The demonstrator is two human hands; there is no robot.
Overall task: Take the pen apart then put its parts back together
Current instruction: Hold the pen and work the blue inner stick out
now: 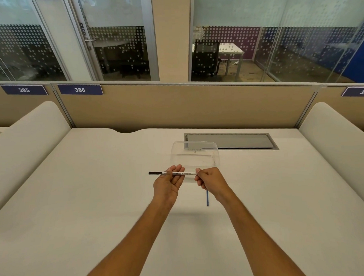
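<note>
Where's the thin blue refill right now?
In the head view, the blue refill lies on the desk just below the right hand, its upper end hidden behind that hand, nearer than the clear plastic tray.

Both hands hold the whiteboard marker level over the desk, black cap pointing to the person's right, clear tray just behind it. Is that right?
Not quite. The head view shows the black cap pointing to the person's left, past the left hand. The rest stands: both hands, the right hand at the other end, hold the marker level over the desk, the clear tray just behind.

A white desk (96, 202) bears a clear tray (195, 151) and blue stick (207, 199).
</note>
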